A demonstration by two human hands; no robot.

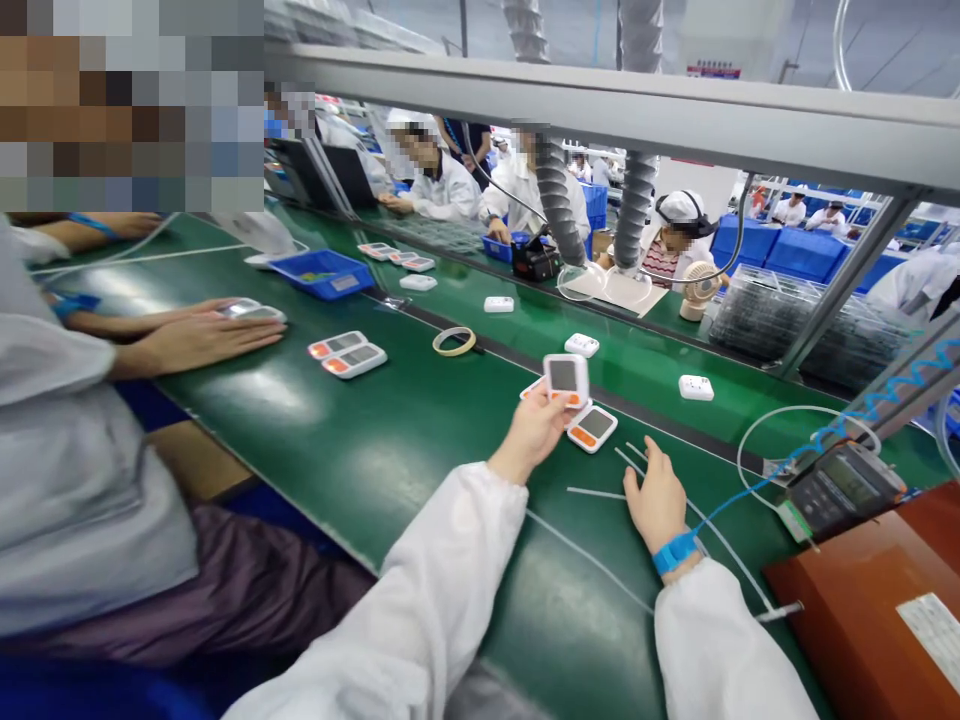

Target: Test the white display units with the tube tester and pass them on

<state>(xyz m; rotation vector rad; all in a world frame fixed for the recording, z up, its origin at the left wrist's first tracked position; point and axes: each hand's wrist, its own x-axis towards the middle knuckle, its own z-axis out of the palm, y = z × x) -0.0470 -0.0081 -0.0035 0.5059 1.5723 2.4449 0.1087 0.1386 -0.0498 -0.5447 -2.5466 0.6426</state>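
Note:
My left hand (536, 425) is closed on a small white electronic device (567, 379) with a grey screen and an orange strip, raised above the green bench. Just below it, a similar device (592, 428) lies face up, and another is partly hidden behind my fingers. To the right, my right hand (657, 497) wears a blue wrist strap (676, 553); its thumb and forefinger are apart. Thin white tubes (596, 493) run beside and behind this hand, their ends pointing left; contact with the palm is hidden.
A co-worker's hand (214, 338) rests on a device at left. Nearby are paired devices (348, 355), a tape roll (454, 341) and a blue tray (322, 273). Several white units (696, 387) lie on the far strip. A meter (847, 485) and brown box (862, 590) stand right.

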